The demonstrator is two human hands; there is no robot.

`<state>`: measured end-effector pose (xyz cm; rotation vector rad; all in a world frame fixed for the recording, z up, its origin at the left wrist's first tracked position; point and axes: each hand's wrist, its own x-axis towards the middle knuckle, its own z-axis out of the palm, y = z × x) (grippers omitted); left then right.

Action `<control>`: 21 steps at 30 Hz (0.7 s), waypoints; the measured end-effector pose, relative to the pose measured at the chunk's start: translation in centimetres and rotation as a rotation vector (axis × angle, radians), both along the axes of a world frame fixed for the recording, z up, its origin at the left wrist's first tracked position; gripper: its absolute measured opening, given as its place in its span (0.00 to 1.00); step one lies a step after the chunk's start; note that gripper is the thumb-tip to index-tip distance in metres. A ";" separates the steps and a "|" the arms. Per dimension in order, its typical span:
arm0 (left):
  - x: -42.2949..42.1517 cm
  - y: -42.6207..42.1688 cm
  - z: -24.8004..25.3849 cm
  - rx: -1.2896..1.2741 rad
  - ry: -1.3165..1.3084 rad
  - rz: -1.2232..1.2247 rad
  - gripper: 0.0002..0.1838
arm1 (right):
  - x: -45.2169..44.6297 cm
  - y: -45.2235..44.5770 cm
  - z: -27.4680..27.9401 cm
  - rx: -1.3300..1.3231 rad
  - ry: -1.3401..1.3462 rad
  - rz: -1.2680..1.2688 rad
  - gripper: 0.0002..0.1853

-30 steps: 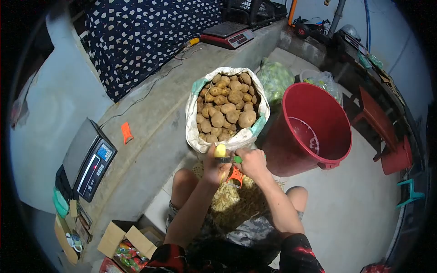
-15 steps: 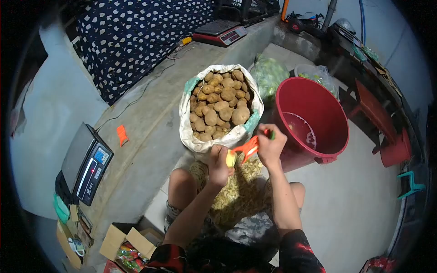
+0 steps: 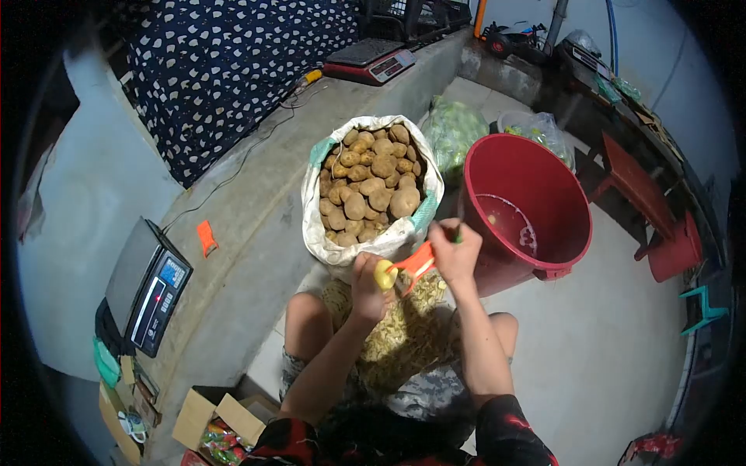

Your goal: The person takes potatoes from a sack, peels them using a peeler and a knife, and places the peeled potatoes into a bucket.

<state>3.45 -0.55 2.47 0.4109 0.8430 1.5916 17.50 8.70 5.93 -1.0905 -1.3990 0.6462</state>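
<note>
My left hand (image 3: 368, 287) is closed around a potato (image 3: 385, 274) whose pale yellow peeled flesh faces right. An orange peeler (image 3: 418, 262) with a green handle end sits in the closed fingers of my right hand (image 3: 457, 252); its head is at the potato's right side. Below both hands a heap of peelings (image 3: 404, 334) lies on the floor between my legs. Just beyond my hands stands an open white sack (image 3: 315, 225) full of unpeeled brown potatoes (image 3: 371, 186).
A large red bucket (image 3: 571, 194) with some liquid stands to the right of the sack. Behind are a bag of green vegetables (image 3: 458, 136) and a red scale (image 3: 370, 62). At left, a black scale (image 3: 159, 291) and an orange object (image 3: 207, 238) rest on the ledge; a cardboard box (image 3: 194, 419) is below.
The potato has turned in my left hand, showing a rounder peeled end. My right hand and the peeler have shifted slightly left and down. The whole view has moved a little.
</note>
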 end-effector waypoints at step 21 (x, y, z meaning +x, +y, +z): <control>0.8 -0.1 -1.8 -0.124 -0.210 -0.035 0.16 | 0.2 -1.6 1.0 0.190 -0.193 0.083 0.09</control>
